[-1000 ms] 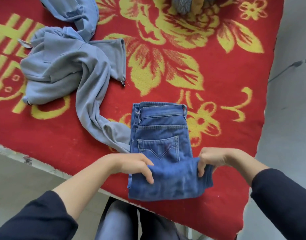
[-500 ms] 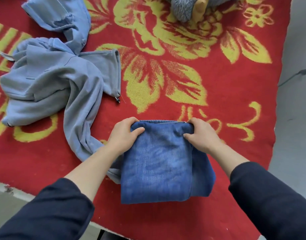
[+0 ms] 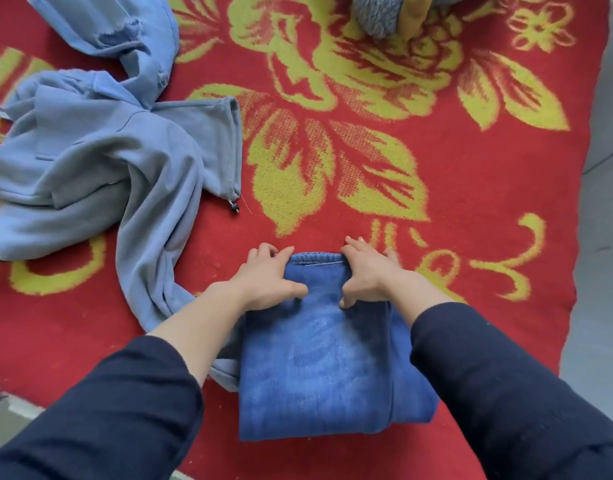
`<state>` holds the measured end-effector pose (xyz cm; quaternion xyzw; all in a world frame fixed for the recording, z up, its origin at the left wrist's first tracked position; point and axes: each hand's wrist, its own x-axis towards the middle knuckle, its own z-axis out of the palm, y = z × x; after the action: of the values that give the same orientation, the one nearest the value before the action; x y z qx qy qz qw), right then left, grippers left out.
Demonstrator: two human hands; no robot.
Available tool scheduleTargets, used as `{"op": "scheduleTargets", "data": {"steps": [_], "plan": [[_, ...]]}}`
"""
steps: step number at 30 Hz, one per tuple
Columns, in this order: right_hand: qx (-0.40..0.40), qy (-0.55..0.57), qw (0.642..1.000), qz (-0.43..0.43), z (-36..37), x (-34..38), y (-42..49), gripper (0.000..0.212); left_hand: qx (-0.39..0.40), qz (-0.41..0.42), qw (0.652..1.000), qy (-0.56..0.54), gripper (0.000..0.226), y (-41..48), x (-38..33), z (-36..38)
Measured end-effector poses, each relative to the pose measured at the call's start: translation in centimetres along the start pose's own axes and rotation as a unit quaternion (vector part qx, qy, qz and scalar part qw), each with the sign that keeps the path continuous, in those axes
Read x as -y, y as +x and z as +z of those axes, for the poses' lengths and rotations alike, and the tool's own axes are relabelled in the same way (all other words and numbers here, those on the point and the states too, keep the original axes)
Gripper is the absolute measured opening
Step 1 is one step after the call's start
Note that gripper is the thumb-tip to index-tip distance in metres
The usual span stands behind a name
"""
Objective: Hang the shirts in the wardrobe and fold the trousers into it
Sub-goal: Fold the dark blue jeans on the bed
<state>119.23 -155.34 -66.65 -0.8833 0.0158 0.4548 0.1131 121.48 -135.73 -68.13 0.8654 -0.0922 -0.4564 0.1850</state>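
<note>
Head view, starting at 9 o'clock: a crumpled grey-blue garment sprawls on the red flowered blanket. 1 long limb of it trails toward 7 o'clock until it touches the near left side of the folded jeans. It is unfolded, so I judge it is waiting its turn. At 11 o'clock lies a paler blue piece with a torn patch, also loose.

The left hand grips the far left corner of the folded jeans, with the thumb flat on top and the fingers curled over the far edge. The right hand does the same at the far right corner. Both hands clamp the layers together, which keeps the bundle from springing open and squares its waistband edge. The denim hides whether the fingertips reach under the stack, though they probably do.

The jeans sit at 6 o'clock, near the blanket's front edge. They form a compact rectangle with 1 layer poking out on the right side. No wardrobe is in sight. The fold looks finished, so this grip would suit a lift.

At 12 o'clock a grey plush toy is cut off by the frame, and grey floor runs down at 3 o'clock.
</note>
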Motion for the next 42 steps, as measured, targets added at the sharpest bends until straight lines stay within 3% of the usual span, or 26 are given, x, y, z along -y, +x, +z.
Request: {"op": "scheduleTargets", "data": {"steps": [2, 3, 5, 8, 9, 13, 18, 20, 26, 31, 36, 42], "plan": [[-0.018, 0.01, 1.0, 0.0, -0.2, 0.4, -0.2, 0.071, 0.01, -0.024, 1.0, 0.012, 0.095, -0.3, -0.1, -0.3], [-0.022, 0.015, 1.0, -0.001, -0.1, 0.6, -0.5, 0.068, 0.016, -0.029, 0.999, 0.018, 0.081, -0.6, -0.3, -0.4], [-0.028, 0.045, 0.999, -0.001, 0.5, 0.5, -1.3, 0.079, 0.015, -0.019, 0.999, 0.042, 0.045, -1.7, -0.9, -0.4], [-0.022, 0.071, 0.997, -0.007, 1.4, 0.1, -4.0, 0.111, -0.027, 0.069, 0.992, 0.103, 0.034, -4.8, -2.1, 0.6], [-0.025, 0.05, 0.998, -0.019, 1.7, 0.1, -5.3, 0.103, -0.048, 0.105, 0.985, 0.126, 0.034, -6.2, -2.3, 1.2], [-0.036, -0.057, 0.997, -0.043, 2.9, 1.5, -10.7, 0.038, -0.077, 0.162, 0.979, 0.099, 0.034, -12.4, -2.3, 3.9], [-0.055, -0.24, 0.962, -0.121, 3.3, 7.4, -17.9, 0.019, -0.107, 0.174, 0.977, 0.054, 0.031, -20.2, 0.6, 5.3], [-0.045, -0.284, 0.946, -0.152, 3.0, 11.2, -20.6, 0.015, -0.11, 0.174, 0.978, 0.027, 0.031, -23.7, 2.9, 4.9], [-0.004, -0.36, 0.918, -0.167, 3.8, 26.0, -25.1, 0.031, -0.148, 0.133, 0.978, -0.062, 0.034, -34.2, 13.0, 3.4], [0.012, -0.411, 0.878, -0.244, 9.3, 42.1, -28.0, 0.029, -0.179, 0.052, 0.977, -0.106, 0.032, -45.4, 26.3, 3.4], [0.0, -0.465, 0.813, -0.352, 15.5, 58.8, -29.9, 0.037, -0.254, -0.067, 0.947, -0.183, 0.038, -57.0, 39.2, 4.8], [-0.017, -0.515, 0.727, -0.453, 21.1, 77.6, -31.9, 0.043, -0.358, -0.189, 0.888, -0.216, 0.041, -67.6, 52.6, 5.9]]}}
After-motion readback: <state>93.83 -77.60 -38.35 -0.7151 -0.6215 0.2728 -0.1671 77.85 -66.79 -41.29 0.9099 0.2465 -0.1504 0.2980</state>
